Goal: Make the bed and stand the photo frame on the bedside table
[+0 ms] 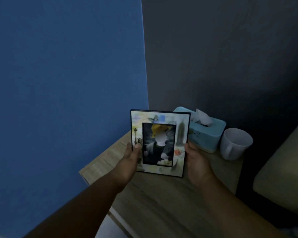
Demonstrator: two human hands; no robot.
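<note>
I see both arms reaching forward — left hand [130, 158] and right hand [197, 162] clamped on the photo frame [159, 143], 1 per side edge, upright over the bedside table [162, 200], just before the tissue box [206, 133] and cup [235, 143].

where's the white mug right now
In the head view the white mug stands on the wooden bedside table, far right, just right of the blue tissue box.

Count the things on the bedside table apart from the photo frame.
2: a blue tissue box behind the frame near the wall, and a white mug to its right. Anything behind the frame would be hidden.
</note>
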